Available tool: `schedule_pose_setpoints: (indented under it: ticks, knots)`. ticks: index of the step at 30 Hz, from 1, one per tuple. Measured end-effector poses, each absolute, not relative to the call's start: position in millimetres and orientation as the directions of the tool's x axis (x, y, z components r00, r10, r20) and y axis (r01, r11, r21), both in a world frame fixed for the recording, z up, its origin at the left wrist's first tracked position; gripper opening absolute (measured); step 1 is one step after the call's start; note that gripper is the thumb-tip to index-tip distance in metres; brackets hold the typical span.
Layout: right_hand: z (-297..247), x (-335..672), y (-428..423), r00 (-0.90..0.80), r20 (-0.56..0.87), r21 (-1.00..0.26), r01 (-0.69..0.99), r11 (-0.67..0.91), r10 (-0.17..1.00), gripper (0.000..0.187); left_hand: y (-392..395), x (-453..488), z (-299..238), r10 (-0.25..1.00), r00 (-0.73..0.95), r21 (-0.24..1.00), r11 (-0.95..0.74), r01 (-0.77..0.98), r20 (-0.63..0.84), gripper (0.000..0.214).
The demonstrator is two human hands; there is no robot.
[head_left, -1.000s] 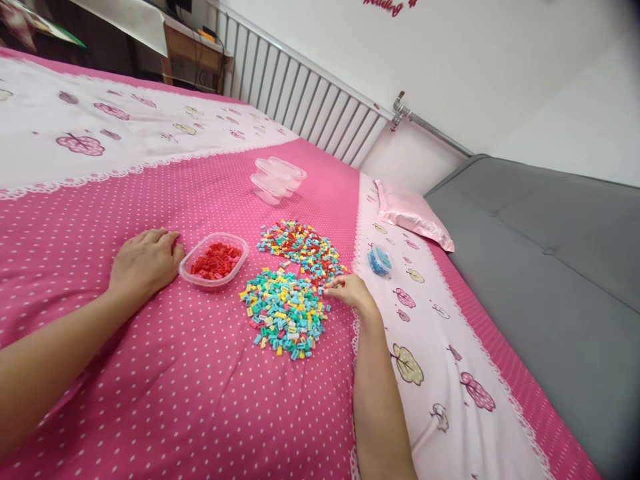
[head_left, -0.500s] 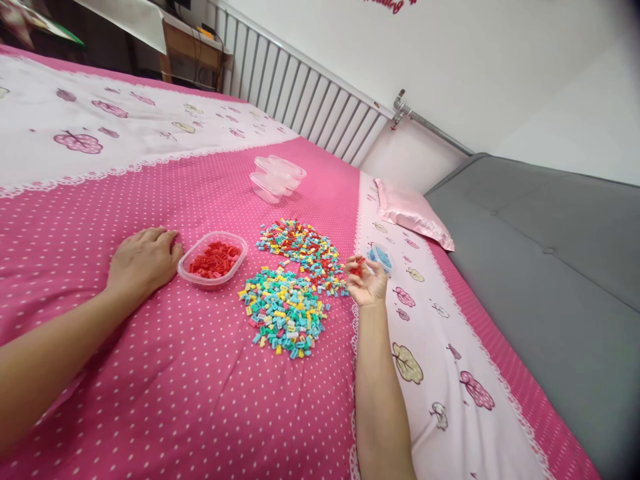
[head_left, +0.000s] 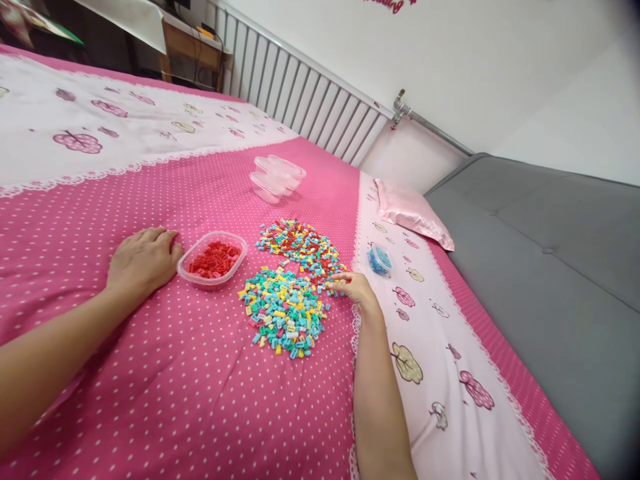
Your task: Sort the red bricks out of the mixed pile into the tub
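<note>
My left hand (head_left: 143, 259) lies palm down on the pink dotted sheet, fingers stretched out and resting. Its thumb is beside the left rim of a clear plastic tub (head_left: 239, 268) with red toy bricks (head_left: 215, 259) and a few pink ones. My right hand (head_left: 353, 287) is bent down over the right edge of a mixed pile of small toy bricks (head_left: 300, 243), fingertips at the bricks. Its fingers are curled and its palm faces away, so anything inside is hidden. Nearer to me lies a second pile of bricks (head_left: 285, 313), mostly blue, green and yellow.
A small clear tub of blue bricks (head_left: 380, 259) stands beyond my right hand. Farther back are stacked clear tubs (head_left: 278, 179). A pink pillow (head_left: 413, 212) lies by the grey padded headboard (head_left: 525, 267), and a metal railing (head_left: 310, 87) runs along the far side.
My right hand has turned from palm up, with red bricks showing in its fingers, to palm down. It has moved left and lower to the pile's edge. My left hand stays still.
</note>
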State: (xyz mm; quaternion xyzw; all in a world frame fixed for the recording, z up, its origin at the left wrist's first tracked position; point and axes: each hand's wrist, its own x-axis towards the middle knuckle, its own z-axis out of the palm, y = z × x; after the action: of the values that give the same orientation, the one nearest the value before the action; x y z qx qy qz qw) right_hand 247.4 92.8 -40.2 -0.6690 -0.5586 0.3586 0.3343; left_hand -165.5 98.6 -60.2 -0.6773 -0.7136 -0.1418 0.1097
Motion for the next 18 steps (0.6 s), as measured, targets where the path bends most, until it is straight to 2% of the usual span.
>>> schedule_pose_setpoints:
  ticks: [3, 8, 14, 18]
  knots:
    - [-43.8, 248.0, 94.3, 0.151, -0.088, -0.715, 0.679, -0.168, 0.985, 0.038, 98.5, -165.7, -60.9, 0.931, -0.056, 0.049, 0.041, 0.998, 0.361, 0.054]
    - [-43.8, 244.8, 95.0, 0.190, -0.082, -0.614, 0.764, -0.200, 0.978, 0.029, 98.3, -165.5, -60.9, 0.927, -0.047, 0.051, 0.031, 0.998, 0.371, 0.053]
    - [-42.1, 243.4, 93.7, 0.190, -0.068, -0.630, 0.753, -0.190, 0.979, 0.019, 98.2, -165.2, -60.9, 0.927, -0.056, 0.041, 0.044, 0.998, 0.370, 0.051]
    - [-44.0, 245.4, 93.8, 0.197, -0.070, -0.717, 0.672, -0.186, 0.978, 0.019, 98.4, -165.6, -61.4, 0.928, -0.056, 0.037, 0.045, 0.998, 0.369, 0.050]
